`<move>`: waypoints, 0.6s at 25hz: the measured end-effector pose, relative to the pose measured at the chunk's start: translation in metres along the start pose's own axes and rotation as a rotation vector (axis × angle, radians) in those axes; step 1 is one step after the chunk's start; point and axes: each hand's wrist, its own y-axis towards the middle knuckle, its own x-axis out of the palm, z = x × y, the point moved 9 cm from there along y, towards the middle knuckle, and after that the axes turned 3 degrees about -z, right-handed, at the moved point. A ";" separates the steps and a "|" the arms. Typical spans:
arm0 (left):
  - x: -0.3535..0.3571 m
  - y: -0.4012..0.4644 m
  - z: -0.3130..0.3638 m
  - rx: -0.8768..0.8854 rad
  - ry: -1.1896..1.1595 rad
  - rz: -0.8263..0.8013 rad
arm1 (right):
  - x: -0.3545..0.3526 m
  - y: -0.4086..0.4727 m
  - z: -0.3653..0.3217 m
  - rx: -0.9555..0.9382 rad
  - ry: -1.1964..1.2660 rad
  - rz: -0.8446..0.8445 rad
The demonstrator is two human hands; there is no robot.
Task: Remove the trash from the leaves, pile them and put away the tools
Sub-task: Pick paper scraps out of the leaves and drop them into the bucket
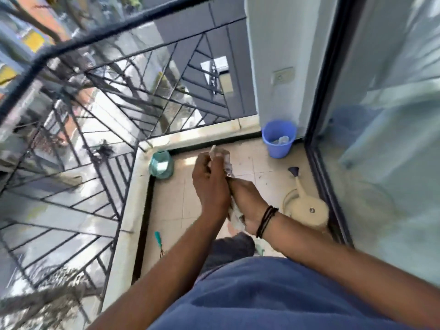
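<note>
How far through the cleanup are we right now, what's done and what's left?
Partly done, judging by the blue bucket, which already holds some scrap. In hand: both the left hand and right hand grip a crumpled wad of trash. Left: binning it, piling leaves (no pile in view), and putting away the watering can and teal-handled tool.

Balcony floor (262,163) seen from above. Railing (107,96) runs along left & far edges. Bucket (279,138) is set in far right corner, w/ scraps inside, beside glass door (381,139) on right. Watering can (306,208) is laid near door, nearer than bucket. Small pot (161,165) is placed at far left corner by railing. Hand tool (158,240) lies at left edge, near side. Both hands, left hand (210,186) & right hand (245,201), are held mid-floor, w/ crumpled paper (235,215) between them.
</note>
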 end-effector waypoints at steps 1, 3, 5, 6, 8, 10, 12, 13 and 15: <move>0.018 0.018 -0.004 -0.007 -0.015 -0.048 | -0.007 0.015 -0.016 -0.037 -0.035 0.046; 0.055 0.060 -0.017 -0.022 -0.043 -0.140 | -0.020 0.043 -0.052 -0.122 -0.140 0.145; 0.098 0.104 -0.025 -0.039 -0.103 -0.255 | -0.031 0.071 -0.095 -0.212 -0.259 0.232; 0.122 0.125 -0.031 -0.061 -0.117 -0.336 | -0.035 0.086 -0.115 -0.233 -0.328 0.272; 0.161 0.158 -0.038 -0.105 -0.115 -0.486 | -0.045 0.110 -0.145 -0.226 -0.426 0.344; 0.194 0.191 -0.039 -0.118 -0.122 -0.605 | -0.055 0.135 -0.173 -0.195 -0.485 0.414; 0.222 0.220 -0.045 -0.127 -0.124 -0.681 | -0.066 0.165 -0.197 -0.205 -0.541 0.456; 0.234 0.231 -0.051 -0.135 -0.104 -0.708 | -0.070 0.177 -0.206 -0.208 -0.588 0.476; 0.252 0.248 -0.058 -0.137 -0.068 -0.760 | -0.072 0.196 -0.223 -0.215 -0.640 0.485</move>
